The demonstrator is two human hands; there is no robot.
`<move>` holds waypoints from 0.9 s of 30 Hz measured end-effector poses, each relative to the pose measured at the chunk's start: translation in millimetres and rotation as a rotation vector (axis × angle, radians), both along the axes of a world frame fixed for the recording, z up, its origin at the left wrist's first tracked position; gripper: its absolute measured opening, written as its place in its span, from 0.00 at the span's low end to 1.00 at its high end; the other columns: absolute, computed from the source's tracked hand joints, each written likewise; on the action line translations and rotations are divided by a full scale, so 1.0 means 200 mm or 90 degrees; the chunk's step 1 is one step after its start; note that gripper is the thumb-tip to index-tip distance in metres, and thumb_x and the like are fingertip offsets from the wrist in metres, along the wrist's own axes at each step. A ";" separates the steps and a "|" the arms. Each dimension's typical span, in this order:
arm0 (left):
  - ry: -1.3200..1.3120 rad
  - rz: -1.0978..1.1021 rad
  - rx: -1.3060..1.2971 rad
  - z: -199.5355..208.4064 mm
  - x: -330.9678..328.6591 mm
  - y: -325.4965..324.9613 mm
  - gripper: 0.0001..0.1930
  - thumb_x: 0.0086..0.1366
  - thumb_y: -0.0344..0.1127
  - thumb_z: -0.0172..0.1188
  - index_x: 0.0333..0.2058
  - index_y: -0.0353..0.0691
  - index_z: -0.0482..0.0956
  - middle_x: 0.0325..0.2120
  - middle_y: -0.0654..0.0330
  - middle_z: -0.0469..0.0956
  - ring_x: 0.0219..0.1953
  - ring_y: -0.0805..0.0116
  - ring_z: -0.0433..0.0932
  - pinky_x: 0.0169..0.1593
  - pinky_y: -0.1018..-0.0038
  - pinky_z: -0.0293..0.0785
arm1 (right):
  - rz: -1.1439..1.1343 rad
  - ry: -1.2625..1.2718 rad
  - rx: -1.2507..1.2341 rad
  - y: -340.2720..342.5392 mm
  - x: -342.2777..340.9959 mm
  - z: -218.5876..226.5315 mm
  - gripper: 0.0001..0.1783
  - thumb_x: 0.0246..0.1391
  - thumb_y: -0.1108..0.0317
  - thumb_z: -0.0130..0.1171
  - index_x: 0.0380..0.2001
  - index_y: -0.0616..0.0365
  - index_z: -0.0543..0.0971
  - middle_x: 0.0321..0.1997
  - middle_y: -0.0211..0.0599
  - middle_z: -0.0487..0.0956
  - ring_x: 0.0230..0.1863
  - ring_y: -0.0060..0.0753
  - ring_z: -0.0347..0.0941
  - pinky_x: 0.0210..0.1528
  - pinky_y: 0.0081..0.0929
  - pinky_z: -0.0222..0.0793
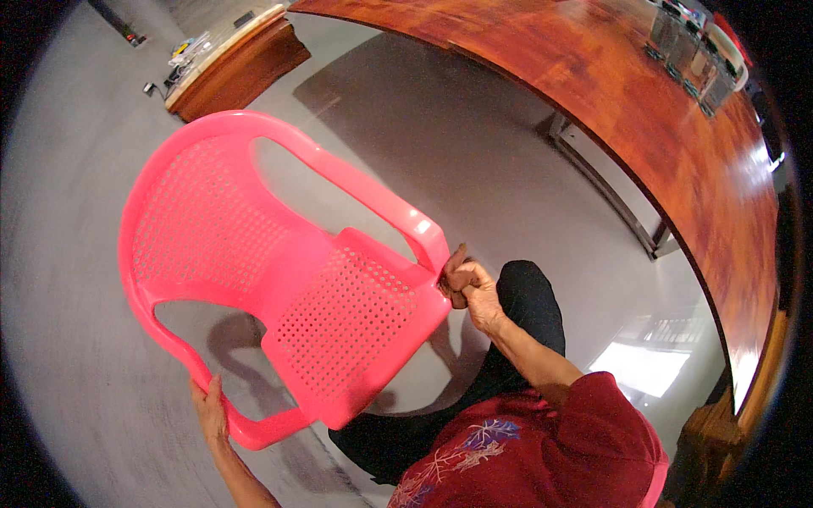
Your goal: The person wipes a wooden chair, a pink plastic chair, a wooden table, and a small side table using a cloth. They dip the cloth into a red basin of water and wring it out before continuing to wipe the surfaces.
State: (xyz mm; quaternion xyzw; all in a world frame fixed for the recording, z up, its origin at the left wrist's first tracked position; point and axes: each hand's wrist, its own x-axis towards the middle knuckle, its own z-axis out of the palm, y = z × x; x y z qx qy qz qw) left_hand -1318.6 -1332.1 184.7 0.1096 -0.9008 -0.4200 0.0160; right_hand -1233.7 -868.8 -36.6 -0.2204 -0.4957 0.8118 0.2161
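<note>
A pink plastic armchair (279,279) with a perforated back and seat is in front of me, its back toward the far left. My left hand (210,411) is closed on the outer edge of the left armrest. At the front right corner of the chair, below the end of the right armrest, my right hand (481,296) is closed around a crumpled brown cloth (458,275). The cloth touches the chair there. Some of its folds are hidden by my fingers. My bent knee in dark trousers is just right of this hand.
A long glossy reddish-brown wooden table (542,51) curves along the far and right sides, with a metal leg frame (610,182) beneath. Glass containers (694,55) stand on it. A lower wooden piece (241,72) with small items is at the far left. Grey floor (76,279) surrounds the chair.
</note>
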 end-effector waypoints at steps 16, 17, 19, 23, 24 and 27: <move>-0.032 0.040 -0.092 0.24 0.14 -0.08 0.27 0.62 0.39 0.55 0.58 0.41 0.60 0.34 0.63 0.69 0.29 0.73 0.69 0.31 0.75 0.68 | 0.178 -0.763 0.429 -0.19 -0.29 -1.02 0.12 0.50 0.62 0.52 0.34 0.54 0.79 0.37 0.47 0.78 0.40 0.41 0.72 0.41 0.39 0.67; -0.062 0.008 -0.028 0.10 0.04 0.07 0.27 0.61 0.39 0.56 0.58 0.41 0.59 0.34 0.62 0.70 0.28 0.71 0.71 0.30 0.74 0.70 | 0.187 -0.761 0.529 0.14 -0.20 -1.15 0.11 0.51 0.65 0.51 0.31 0.59 0.78 0.31 0.45 0.77 0.31 0.36 0.71 0.33 0.35 0.67; -0.084 0.019 0.076 0.04 -0.01 0.18 0.28 0.61 0.40 0.57 0.57 0.42 0.59 0.34 0.58 0.72 0.27 0.68 0.74 0.26 0.73 0.73 | 0.112 -0.686 0.420 0.27 -0.20 -1.09 0.10 0.50 0.69 0.51 0.30 0.66 0.77 0.28 0.43 0.77 0.23 0.32 0.70 0.26 0.31 0.68; -0.129 0.134 0.377 0.12 0.08 0.01 0.28 0.59 0.39 0.60 0.56 0.44 0.60 0.36 0.54 0.76 0.28 0.65 0.79 0.18 0.71 0.78 | -0.055 -0.301 0.086 -0.09 -0.11 -0.54 0.12 0.49 0.74 0.47 0.37 0.64 0.75 0.33 0.38 0.77 0.25 0.29 0.70 0.23 0.26 0.65; -0.154 0.150 0.434 0.13 0.10 -0.04 0.26 0.59 0.39 0.60 0.54 0.43 0.63 0.34 0.55 0.77 0.27 0.66 0.79 0.18 0.71 0.78 | -0.036 -0.250 0.024 -0.16 -0.05 -0.32 0.12 0.48 0.73 0.48 0.36 0.61 0.75 0.33 0.39 0.79 0.35 0.33 0.76 0.37 0.25 0.71; -0.164 0.129 0.497 0.08 0.06 -0.08 0.20 0.60 0.38 0.60 0.50 0.42 0.69 0.27 0.60 0.77 0.20 0.71 0.76 0.18 0.73 0.76 | 0.026 -0.228 -0.226 -0.13 0.11 0.13 0.18 0.52 0.68 0.45 0.48 0.47 0.69 0.31 0.30 0.74 0.22 0.22 0.64 0.19 0.25 0.62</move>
